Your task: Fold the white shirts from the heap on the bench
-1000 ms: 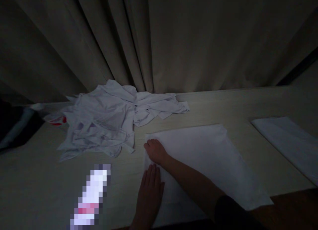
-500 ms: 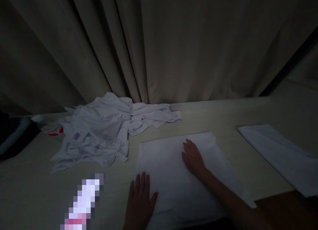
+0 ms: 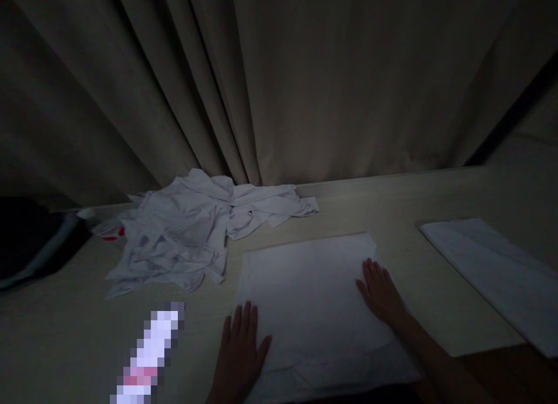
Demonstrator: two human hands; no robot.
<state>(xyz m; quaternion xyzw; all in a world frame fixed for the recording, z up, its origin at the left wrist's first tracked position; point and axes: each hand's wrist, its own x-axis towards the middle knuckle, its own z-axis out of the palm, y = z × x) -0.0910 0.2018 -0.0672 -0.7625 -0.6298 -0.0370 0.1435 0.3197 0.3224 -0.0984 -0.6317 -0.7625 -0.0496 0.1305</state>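
Note:
A white cloth (image 3: 309,299), laid out flat in a rough rectangle, lies on the pale tabletop in front of me. My left hand (image 3: 242,346) rests flat on its left edge, fingers stretched forward and thumb out to the side. On the cloth's right edge, close to the far corner, my right hand (image 3: 381,290) lies flat with its fingers extended. Neither hand grips anything. Low wrinkles run across the near part of the cloth.
A crumpled heap of white cloth (image 3: 178,229) lies at the back left. To the right is a folded white cloth (image 3: 497,270). A blurred-out bright object (image 3: 150,351) sits at front left, and a dark item (image 3: 35,241) at far left. Curtains (image 3: 340,90) hang behind.
My right hand has slid from the middle of the cloth to its right edge. The left hand stays at the left edge, nearly in place. The view has shifted slightly.

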